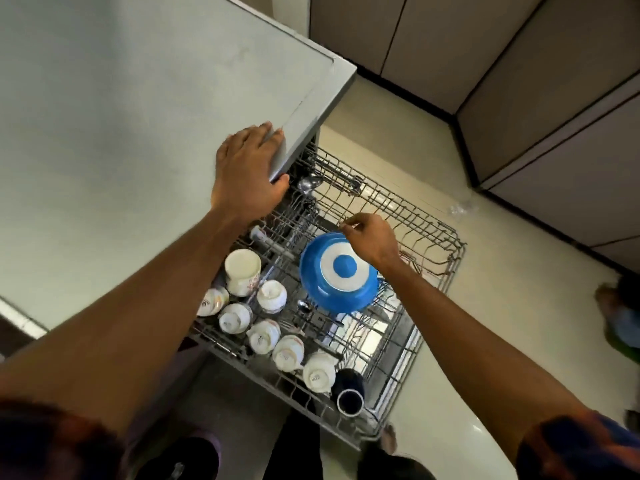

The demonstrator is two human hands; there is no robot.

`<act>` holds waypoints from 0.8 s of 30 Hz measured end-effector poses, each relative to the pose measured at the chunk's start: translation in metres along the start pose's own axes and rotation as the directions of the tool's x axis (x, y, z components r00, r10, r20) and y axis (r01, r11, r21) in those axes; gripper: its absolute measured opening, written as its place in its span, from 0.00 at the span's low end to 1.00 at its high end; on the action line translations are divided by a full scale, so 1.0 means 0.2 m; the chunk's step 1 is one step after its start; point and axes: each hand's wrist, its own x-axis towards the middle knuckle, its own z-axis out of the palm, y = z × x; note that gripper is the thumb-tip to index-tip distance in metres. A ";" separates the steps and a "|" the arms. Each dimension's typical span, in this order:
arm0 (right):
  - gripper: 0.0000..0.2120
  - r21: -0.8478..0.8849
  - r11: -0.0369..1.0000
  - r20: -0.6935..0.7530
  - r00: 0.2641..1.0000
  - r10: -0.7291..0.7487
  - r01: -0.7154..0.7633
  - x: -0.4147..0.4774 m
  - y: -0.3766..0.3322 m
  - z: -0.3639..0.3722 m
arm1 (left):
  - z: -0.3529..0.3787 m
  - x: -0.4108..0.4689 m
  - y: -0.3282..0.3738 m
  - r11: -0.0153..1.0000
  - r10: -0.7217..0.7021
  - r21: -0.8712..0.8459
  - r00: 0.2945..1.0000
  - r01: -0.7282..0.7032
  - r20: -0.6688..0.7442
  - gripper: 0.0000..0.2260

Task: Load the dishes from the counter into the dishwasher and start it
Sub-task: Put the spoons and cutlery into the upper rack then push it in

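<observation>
The dishwasher's wire rack is pulled out below the grey counter. A blue bowl with a white ring lies upside down in the rack's middle. My right hand pinches the bowl's far rim with thumb and fingers. My left hand grips the counter's front edge, fingers on top and thumb under it. Several white cups stand upside down along the rack's left side. A dark blue mug sits at the rack's near corner. A metal spoon lies at the rack's far end.
The pale tiled floor spreads to the right of the rack. Beige cabinet doors line the far wall and right side. A person's foot shows at the right edge. My own legs and feet are below the rack.
</observation>
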 end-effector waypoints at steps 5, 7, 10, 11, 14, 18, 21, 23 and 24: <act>0.10 -0.019 0.999 -0.029 0.999 -0.045 0.045 -0.29 -0.03 -0.06 | -0.07 -0.15 0.02 0.963 -0.073 -0.265 0.995 0.051 -0.073 0.19; 0.11 -0.054 0.996 -0.024 0.997 -0.077 0.075 -0.39 -0.03 -0.07 | -0.11 -0.30 0.01 0.912 -0.163 -0.399 0.977 0.096 -0.138 0.17; 0.11 -0.080 0.989 -0.009 0.992 -0.123 0.122 -0.55 -0.03 -0.09 | -0.17 -0.58 0.01 0.898 -0.195 -0.431 0.960 0.091 -0.203 0.13; 0.11 -0.093 0.985 0.002 0.989 -0.146 0.146 -0.60 -0.03 -0.09 | -0.19 -0.69 0.02 0.904 -0.191 -0.419 0.957 0.085 -0.220 0.11; 0.11 -0.117 0.970 0.032 0.977 -0.210 0.212 -0.76 -0.05 -0.09 | -0.22 -1.05 0.00 0.920 -0.222 -0.369 0.954 0.135 -0.204 0.11; 0.09 -0.109 0.947 0.136 0.948 -0.288 0.303 -1.03 -0.10 -0.03 | -0.27 -1.65 -0.02 0.897 -0.370 -0.325 0.912 0.301 -0.176 0.09; 0.09 -0.106 0.924 0.229 0.913 -0.337 0.368 -1.26 -0.16 0.09 | -0.31 -2.13 -0.05 0.836 -0.524 -0.256 0.844 0.485 -0.111 0.08; 0.12 -0.083 0.904 0.293 0.877 -0.381 0.420 -1.41 -0.24 0.21 | -0.36 -2.45 -0.11 0.773 -0.624 -0.215 0.777 0.596 -0.088 0.09; 0.14 -0.065 0.893 0.327 0.855 -0.402 0.445 -1.50 -0.29 0.27 | -0.39 -2.62 -0.15 0.741 -0.665 -0.211 0.739 0.637 -0.106 0.09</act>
